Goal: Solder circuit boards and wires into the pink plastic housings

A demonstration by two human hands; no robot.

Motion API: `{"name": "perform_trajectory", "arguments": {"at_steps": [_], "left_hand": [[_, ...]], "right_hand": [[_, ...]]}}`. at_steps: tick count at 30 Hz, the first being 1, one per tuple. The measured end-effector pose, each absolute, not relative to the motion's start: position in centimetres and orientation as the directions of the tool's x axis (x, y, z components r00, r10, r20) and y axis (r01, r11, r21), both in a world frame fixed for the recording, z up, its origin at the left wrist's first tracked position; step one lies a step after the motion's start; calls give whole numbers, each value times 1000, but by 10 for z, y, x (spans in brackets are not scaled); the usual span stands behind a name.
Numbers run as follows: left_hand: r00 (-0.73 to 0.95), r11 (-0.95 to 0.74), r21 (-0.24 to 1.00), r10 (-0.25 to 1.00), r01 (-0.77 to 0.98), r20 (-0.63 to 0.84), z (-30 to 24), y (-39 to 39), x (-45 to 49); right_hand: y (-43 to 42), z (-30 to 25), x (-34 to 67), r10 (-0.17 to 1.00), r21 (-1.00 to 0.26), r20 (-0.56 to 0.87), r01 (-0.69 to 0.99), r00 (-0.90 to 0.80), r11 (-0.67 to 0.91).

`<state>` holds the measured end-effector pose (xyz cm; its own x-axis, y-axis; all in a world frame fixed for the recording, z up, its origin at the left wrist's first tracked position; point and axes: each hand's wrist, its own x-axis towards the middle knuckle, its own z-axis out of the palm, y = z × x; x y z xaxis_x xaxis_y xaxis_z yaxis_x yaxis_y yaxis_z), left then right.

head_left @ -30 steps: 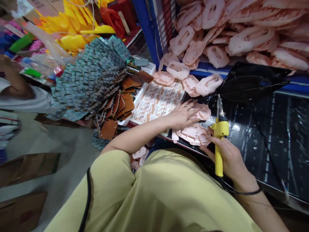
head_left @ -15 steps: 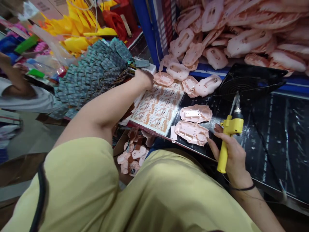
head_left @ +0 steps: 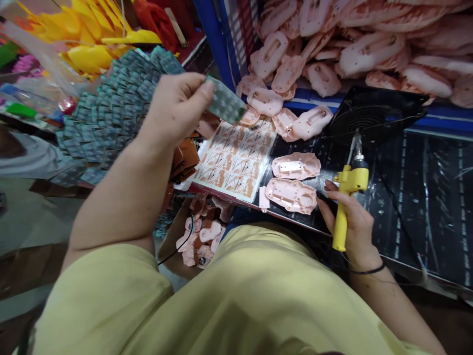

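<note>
A green circuit board is pinched between the thumb and fingers of my left hand, raised above the far edge of a sheet of printed stickers. My right hand holds a yellow soldering gun, its tip pointing away toward a black fan. The thumb of that hand is close to the lower of two open pink plastic shells. Just above it lies the other shell, with a silvery plate inside. A small pink flat piece sits at the lower shell's left end.
Stacked circuit boards form a large pile at left. More pink shells fill a blue-framed rack at the back, and several lie before it. Below the table edge is a cardboard box with pink parts. A person's white sleeve shows far left.
My left hand has come back from beside the board pile and lifted, with a circuit board now visible in it. My right hand keeps the soldering gun in nearly the same place.
</note>
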<state>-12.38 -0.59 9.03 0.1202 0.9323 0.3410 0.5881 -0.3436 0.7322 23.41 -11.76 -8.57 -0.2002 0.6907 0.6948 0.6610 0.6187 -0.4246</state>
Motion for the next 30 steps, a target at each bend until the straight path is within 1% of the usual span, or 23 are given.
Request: {"name": "perform_trajectory", "arguments": {"at_steps": [1,2,3,4,6,7,9,10,11,12,13,14,15,16,17,18,19,20,22,24,26,28,30], "left_hand": [[127,-309,845,951,436,283,78,-13,-112],[137,-250,921,966,300,217,64,-20,-98],[152,-165,967,979,194,136,50,-26,-83],[173,-74,992,983,103,56,36,-33,-68],[223,97,995,971,-27,-88,11,-48,-40],[248,167,983,958,-73,-144,-1,-55,-29],[290,261,959,931,-113,-220,-18,-70,-15],[294,262,960,929,-99,-224,-24,-76,-13],[280,212,975,942,-62,-187,-28,-80,-13],[256,106,994,961,4,-103,-29,-82,-15],[231,-42,994,973,97,19,-28,-82,-18],[228,-204,957,961,206,155,-25,-81,-22],[261,-351,883,925,313,276,-20,-79,-25],[322,-467,791,877,396,356,-15,-76,-27],[392,-546,708,832,448,394,-9,-74,-28],[452,-595,652,796,470,402,-3,-72,-26],[492,-621,626,774,472,398,2,-71,-24],[508,-625,626,768,465,390,7,-70,-20],[477,-566,700,805,436,353,12,-71,-11],[429,-445,823,859,354,280,13,-72,-4],[411,-303,923,892,235,188,15,-72,-2],[412,-195,970,903,144,121,17,-68,-4],[386,-154,981,918,119,98,23,-60,-10]], "right_hand": [[-118,-83,233,701,-448,688,652,-185,612],[-119,-80,231,714,-479,680,636,-167,605],[-121,-75,228,727,-517,671,611,-144,599],[-122,-70,224,737,-556,665,578,-122,598],[-124,-59,214,742,-615,665,503,-85,608],[-125,-54,207,739,-626,670,480,-74,615],[-125,-46,195,717,-612,697,512,-12,603],[-125,-44,190,705,-606,708,544,36,581],[-124,-43,185,693,-604,716,571,84,556],[-124,-42,182,686,-612,717,584,124,534],[-124,-42,179,685,-625,713,582,152,521],[-125,-42,178,689,-636,707,573,161,518],[-126,-42,177,696,-640,701,564,153,521],[-126,-41,176,701,-635,701,564,133,528],[-127,-41,175,699,-619,707,572,107,539],[-127,-41,174,693,-596,717,584,77,552],[-127,-41,173,685,-573,726,595,50,564],[-127,-40,172,680,-554,732,606,29,571],[-126,-40,169,676,-532,737,619,2,578],[-125,-40,166,657,-508,754,616,-19,602],[-124,-39,166,627,-480,778,605,-42,636],[-123,-38,169,612,-470,789,586,-57,660],[-121,-36,176,624,-479,778,571,-75,666]]}}
